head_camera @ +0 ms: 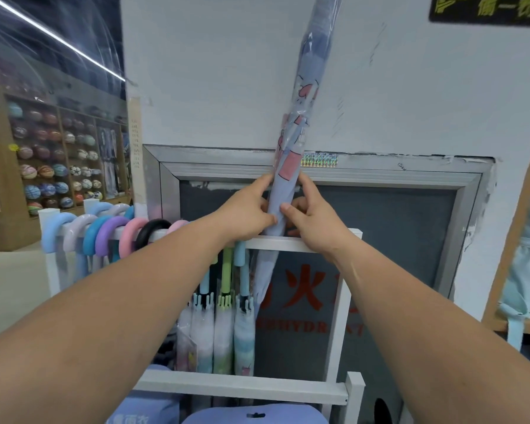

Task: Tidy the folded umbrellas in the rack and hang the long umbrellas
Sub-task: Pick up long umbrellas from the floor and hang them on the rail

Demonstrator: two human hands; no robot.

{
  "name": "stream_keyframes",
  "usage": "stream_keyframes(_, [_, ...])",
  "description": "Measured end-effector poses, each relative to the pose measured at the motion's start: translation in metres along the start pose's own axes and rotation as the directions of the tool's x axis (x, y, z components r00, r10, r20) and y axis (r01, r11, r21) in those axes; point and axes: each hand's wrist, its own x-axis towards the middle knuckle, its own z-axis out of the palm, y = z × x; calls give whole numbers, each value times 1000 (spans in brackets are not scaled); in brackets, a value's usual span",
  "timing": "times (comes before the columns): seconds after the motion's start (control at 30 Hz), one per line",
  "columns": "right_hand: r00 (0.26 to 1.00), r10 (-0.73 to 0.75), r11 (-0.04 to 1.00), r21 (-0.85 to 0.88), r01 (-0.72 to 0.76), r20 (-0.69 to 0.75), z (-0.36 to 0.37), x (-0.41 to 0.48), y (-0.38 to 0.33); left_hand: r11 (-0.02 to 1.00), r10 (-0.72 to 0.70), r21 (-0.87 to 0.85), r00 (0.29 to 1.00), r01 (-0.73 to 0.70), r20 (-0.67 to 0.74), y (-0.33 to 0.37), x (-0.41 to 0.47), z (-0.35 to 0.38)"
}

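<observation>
Both hands on the long umbrella (300, 123) rn, left hand (245, 209) and right hand (311, 217) pinching its lower part from either side, fingers closed on the wrapped fabric. Its long axis runs nearly vertical, leaning a bit right at the top, w/ the bottom end dipping behind the white rack's top rail (282, 242). Curved handles (126, 234) already hang along the rail to the left. Imo the hook end is down, so it prob needs flipping; neither hand is nearer.

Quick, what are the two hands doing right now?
Left hand: closed on the long blue umbrella.
Right hand: closed on the same umbrella, from the other side.
</observation>
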Motion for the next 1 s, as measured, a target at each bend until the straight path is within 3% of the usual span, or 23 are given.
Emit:
stream_keyframes(0.1, [999,-26,999,-25,26,23,0,-2,0,990,19,-139,999,-26,-49,1,1,-1])
stream_keyframes(0.2, [997,-56,993,-106,61,47,-2,-5,-1,951,39,-293,978,-100,-207,9,2,-5])
stream_keyframes(0.3, [995,-59,971,-227,76,81,-2,-4,-1,924,71,-341,952,-175,-298,19,8,-16])
stream_keyframes(0.47, [992,-11,962,-268,46,127,-3,0,4,915,94,-355,958,-190,-270,27,9,-20])
stream_keyframes(0.73, [1000,18,996,90,-17,-10,-5,-3,4,946,59,-303,983,-111,-173,1,0,-5])
stream_keyframes(1.0, [999,-33,999,-24,33,-3,1,-4,4,985,68,-150,994,-80,-82,-2,-5,-5])
